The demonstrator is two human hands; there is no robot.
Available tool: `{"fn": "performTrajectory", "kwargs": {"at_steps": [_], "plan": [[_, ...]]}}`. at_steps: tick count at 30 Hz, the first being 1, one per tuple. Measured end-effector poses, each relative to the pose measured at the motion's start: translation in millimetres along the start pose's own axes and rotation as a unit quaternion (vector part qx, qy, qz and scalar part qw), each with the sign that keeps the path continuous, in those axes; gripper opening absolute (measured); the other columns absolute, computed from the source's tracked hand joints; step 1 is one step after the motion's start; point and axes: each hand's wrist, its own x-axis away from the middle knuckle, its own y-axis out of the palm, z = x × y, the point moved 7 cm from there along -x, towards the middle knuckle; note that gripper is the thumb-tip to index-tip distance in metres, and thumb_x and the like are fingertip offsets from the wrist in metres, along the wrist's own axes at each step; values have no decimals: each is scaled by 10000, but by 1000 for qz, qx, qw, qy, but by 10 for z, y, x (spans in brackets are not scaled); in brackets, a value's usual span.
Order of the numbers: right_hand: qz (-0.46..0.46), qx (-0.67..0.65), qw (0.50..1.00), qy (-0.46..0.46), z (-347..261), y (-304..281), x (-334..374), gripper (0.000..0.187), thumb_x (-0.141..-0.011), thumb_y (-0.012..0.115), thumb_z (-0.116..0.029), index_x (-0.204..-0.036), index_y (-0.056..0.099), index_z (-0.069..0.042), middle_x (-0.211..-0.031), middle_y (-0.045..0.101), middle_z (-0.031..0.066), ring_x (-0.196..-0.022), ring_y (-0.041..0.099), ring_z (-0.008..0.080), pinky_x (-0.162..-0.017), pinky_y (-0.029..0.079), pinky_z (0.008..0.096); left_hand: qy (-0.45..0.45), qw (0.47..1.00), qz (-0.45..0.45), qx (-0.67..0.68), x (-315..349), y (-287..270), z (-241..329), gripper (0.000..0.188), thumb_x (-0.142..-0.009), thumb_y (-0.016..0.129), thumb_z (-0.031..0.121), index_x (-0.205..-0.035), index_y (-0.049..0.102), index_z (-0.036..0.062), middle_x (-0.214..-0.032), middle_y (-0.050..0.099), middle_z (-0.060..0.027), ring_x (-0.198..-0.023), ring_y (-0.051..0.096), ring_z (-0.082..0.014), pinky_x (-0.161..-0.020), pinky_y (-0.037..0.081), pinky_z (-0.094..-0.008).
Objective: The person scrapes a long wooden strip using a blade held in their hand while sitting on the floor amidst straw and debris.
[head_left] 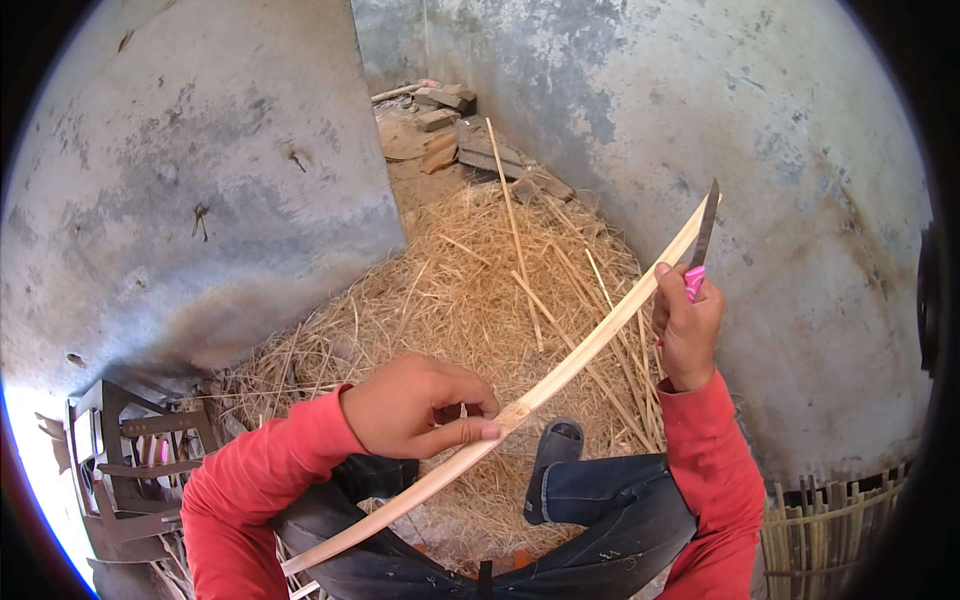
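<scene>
A long pale bamboo strip [590, 345] runs slantwise across my lap, from low on the left up to the right, bowing slightly. My left hand [420, 405] pinches it beside a darker node, thumb and fingertips at its edge. Further up, my right hand [688, 325] is closed round the pink handle of a knife [706, 230], with the thumb lying against the strip. The narrow grey blade points upward, next to the strip's far end. The strip's lower end passes over my left thigh.
Shavings [450, 280] heap over the floor ahead, with loose thin sticks [515, 230] on them. Bricks [440, 110] lie in the far corner. Bare walls [720, 110] stand on both sides. A wooden frame [150, 460] is at left, a slatted bamboo piece [830, 530] at lower right.
</scene>
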Motion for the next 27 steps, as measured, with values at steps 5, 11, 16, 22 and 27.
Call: {"fn": "performTrajectory", "kwargs": {"at_steps": [5, 11, 16, 22, 27], "plan": [[-3, -2, 1000, 4, -19, 33, 6, 195, -970, 714, -162, -852, 585, -76, -584, 462, -77, -449, 369, 17, -416, 266, 225, 36, 999, 15, -32, 17, 26, -12, 146, -996, 644, 221, -966, 682, 83, -761, 646, -128, -645, 646, -329, -570, 481, -415], [-10, -3, 1000, 7, -18, 31, 0, 204, -972, 712, -162, -843, 574, -83, -588, 459, -79, -454, 370, 15, -417, 263, 223, 29, 986, 59, -156, 21, -19, -57, 83, -969, 668, 141, -988, 704, 69, -781, 684, -94, -645, 670, -258, -580, 506, -352], [-10, -3, 1000, 9, -25, 21, 8, 211, -973, 711, -165, -838, 568, -87, -589, 460, -81, -454, 371, 16, -418, 264, 221, -56, 958, 260, -106, 80, -309, -155, 95, -922, 717, 109, -1007, 703, 71, -850, 713, -65, -678, 700, -222, -607, 532, -310], [-9, 18, 1000, 0, -13, 16, -3, 223, -972, 713, -162, -819, 566, -94, -579, 459, -83, -457, 371, 15, -418, 268, 223, 160, 962, 144, -167, 57, -100, 450, 191, -886, 771, 210, -1049, 705, 135, -895, 671, -13, -661, 683, -195, -520, 506, -329], [-12, 32, 999, 6, 59, 7, -22, 213, -979, 683, -180, -843, 545, -93, -555, 412, -67, -408, 327, 39, -380, 236, 244, 168, 952, 123, -225, 112, 144, 429, 167, -835, 828, 202, -983, 766, 154, -795, 660, 19, -561, 627, -168, -450, 446, -319]]}}
